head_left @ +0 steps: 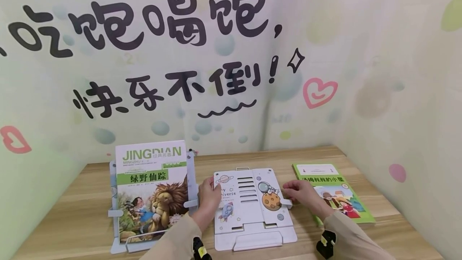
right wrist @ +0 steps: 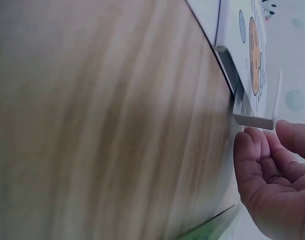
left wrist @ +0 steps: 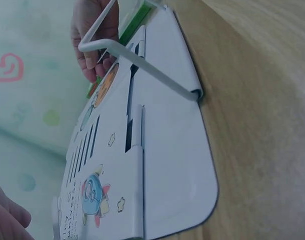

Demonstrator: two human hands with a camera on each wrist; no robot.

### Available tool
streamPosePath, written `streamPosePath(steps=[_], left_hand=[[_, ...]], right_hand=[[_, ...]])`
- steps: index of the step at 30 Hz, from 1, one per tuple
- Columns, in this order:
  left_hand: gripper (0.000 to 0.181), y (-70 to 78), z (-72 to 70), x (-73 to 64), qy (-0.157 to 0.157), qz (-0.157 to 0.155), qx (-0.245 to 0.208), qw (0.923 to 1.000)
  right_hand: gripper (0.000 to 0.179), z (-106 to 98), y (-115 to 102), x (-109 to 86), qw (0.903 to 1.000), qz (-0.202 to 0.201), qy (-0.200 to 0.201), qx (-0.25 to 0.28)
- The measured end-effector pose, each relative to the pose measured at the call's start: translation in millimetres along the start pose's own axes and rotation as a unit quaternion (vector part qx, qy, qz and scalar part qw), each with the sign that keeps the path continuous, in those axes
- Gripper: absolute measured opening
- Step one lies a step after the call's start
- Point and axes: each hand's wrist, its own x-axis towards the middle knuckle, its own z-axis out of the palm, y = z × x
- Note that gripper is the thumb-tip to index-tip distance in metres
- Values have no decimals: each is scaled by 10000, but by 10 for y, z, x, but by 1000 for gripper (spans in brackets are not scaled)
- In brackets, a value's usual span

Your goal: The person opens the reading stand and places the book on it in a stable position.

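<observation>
A white metal book stand [head_left: 249, 208] printed with a rocket, a planet and an astronaut leans back on the table in front of me. My left hand [head_left: 208, 200] is at its left edge, with the thumb in front of the board; whether it grips the edge is hidden. At the right edge, a white side clip [head_left: 286, 203] sticks out. My right hand [head_left: 303, 195] is beside this clip, fingers loosely bent. In the right wrist view, the thumb lies close to the clip's end [right wrist: 257, 121], with nothing pinched between thumb and fingers.
Left of the stand, a second stand [head_left: 119, 248] holds an upright book with a lion cover [head_left: 155, 196], retained by side clips. A green-edged book [head_left: 343, 200] lies on the wooden table [head_left: 68, 204] at the right, partly behind my right arm. A printed cloth wall [head_left: 231, 131] borders the table's back.
</observation>
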Motion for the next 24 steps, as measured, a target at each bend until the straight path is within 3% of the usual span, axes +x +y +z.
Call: streamPosePath(steps=[8,17,24], left_hand=[[45,-86,37,82,-525,-488,-457,9964],[50,-95,43,124,-594,-588,-419,9956],[50,-109,35,114,-315,-394,-393,9980]], right_hand=[[20,46,-11,88,9996,190,-91,-171],[20,70,-8,137,9996,290,-49,24],[23,98,22,148,9979,577,26,303]])
